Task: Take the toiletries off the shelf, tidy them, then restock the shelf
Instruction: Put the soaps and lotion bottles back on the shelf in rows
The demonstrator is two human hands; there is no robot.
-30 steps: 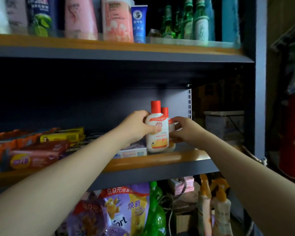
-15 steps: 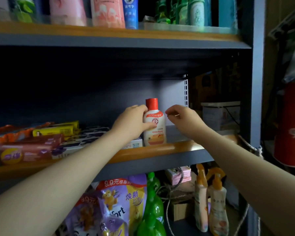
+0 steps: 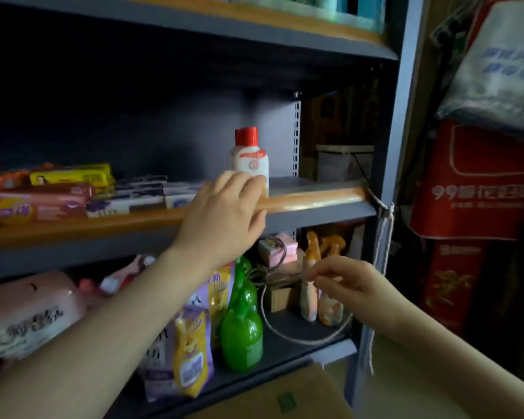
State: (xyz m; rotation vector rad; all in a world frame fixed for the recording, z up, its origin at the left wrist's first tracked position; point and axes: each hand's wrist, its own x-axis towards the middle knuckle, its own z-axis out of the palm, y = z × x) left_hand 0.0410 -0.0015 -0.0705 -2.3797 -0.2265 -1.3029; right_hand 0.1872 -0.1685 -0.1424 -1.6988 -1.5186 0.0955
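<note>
Two bare hands reach toward a grey metal shelf (image 3: 315,208) with an orange front edge. One white bottle (image 3: 250,160) with a red cap stands upright on the middle board, near its right end. The left hand (image 3: 224,216) is in front of the bottle's lower part, with its fingers loosely bent over the orange edge. Its grip looks released, but I cannot tell if the fingertips touch the bottle. The right hand (image 3: 348,281) is lower down, in front of the bottom board and well apart from the bottle. Its thumb and fingers are pressed together in a pinch, and whether they hold something tiny is too blurry to say.

Flat packs (image 3: 43,201) in pink, yellow and orange lie on the left of the middle board, with small boxes (image 3: 152,195) beside them. On the bottom board sit a green bottle (image 3: 241,334), purple and yellow bags (image 3: 191,355), two orange spray bottles (image 3: 321,294) and a loop of cord (image 3: 285,334). A red bag (image 3: 478,189) hangs to the right of the shelf.
</note>
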